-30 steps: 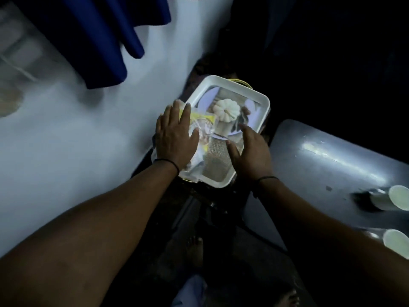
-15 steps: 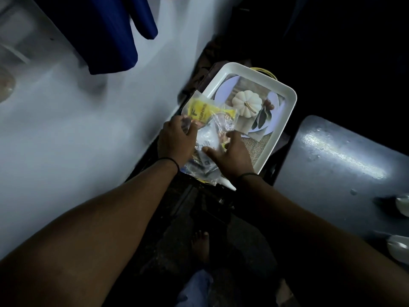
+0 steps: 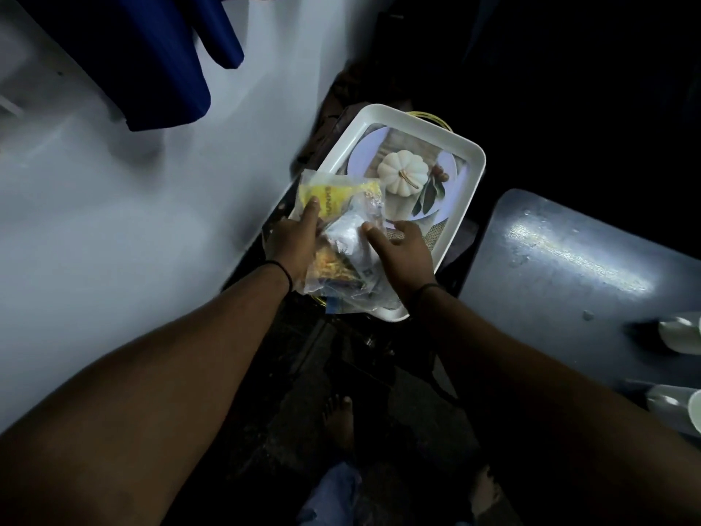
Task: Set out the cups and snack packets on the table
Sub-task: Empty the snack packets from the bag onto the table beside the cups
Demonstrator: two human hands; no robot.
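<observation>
1. Nearest the camera, the person's two bare forearms reach forward over a dark floor, where a bare foot [image 3: 338, 419] shows between them.
2. At the right edge, two white cups [image 3: 679, 334] stand on the grey table [image 3: 561, 267], one behind the other, both partly cut off by the frame.
3. The left hand [image 3: 294, 242] grips the left side of a bundle of snack packets [image 3: 345, 237]; its fingers lie over a yellow packet [image 3: 326, 197] at the top of the bundle, and a thin black band circles the wrist.
4. The right hand [image 3: 402, 256] holds the bundle's right side, with the thumb pressed on a clear, silvery packet [image 3: 347, 231] and the fingers curled round its far edge. This wrist also wears a dark band.
5. The packets are held together between both hands over the near left corner of the tray [image 3: 472, 184], well apart from the table. Whether the bundle touches the tray cannot be told.
6. The tray is white and rectangular with a raised rim, and its floor carries a printed picture of a pale pumpkin on a plate with leaves. It sits just left of the table on something dark.
7. Farther left, a pale wall [image 3: 113, 222] runs along the scene, and a blue cloth [image 3: 163, 58] hangs against it at the top.
</observation>
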